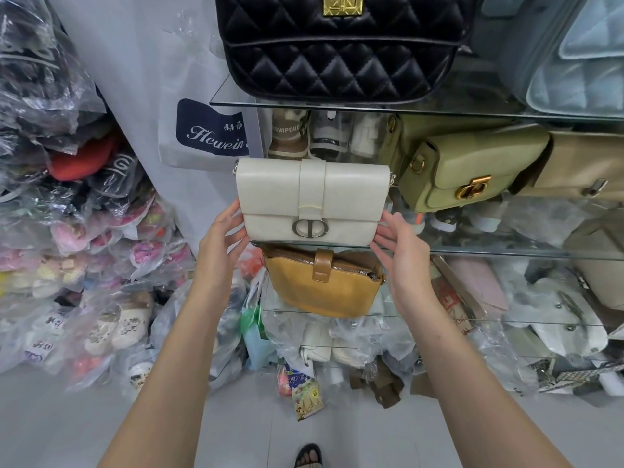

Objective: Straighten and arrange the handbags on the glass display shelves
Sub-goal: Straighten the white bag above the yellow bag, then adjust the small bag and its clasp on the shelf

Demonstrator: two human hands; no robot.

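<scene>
Flanking the white handbag (pixel 312 201) — left hand (pixel 221 239), right hand (pixel 401 253) — contact unclear.

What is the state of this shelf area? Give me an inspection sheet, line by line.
Surface: clear glass shelves, stacked in tiers.
Job's things: cream leather flap handbag upright on the middle shelf's left end; black quilted handbag above; olive green flap handbag to its right; mustard suede handbag below.
Clutter: plastic-wrapped shoes heaped at left and under the shelves.
Hands: left hand and right hand flank the cream handbag's lower sides, fingers straight.
Cables: nothing seen.
Surroundings: pale grey floor; white carrier bag with navy label.
</scene>
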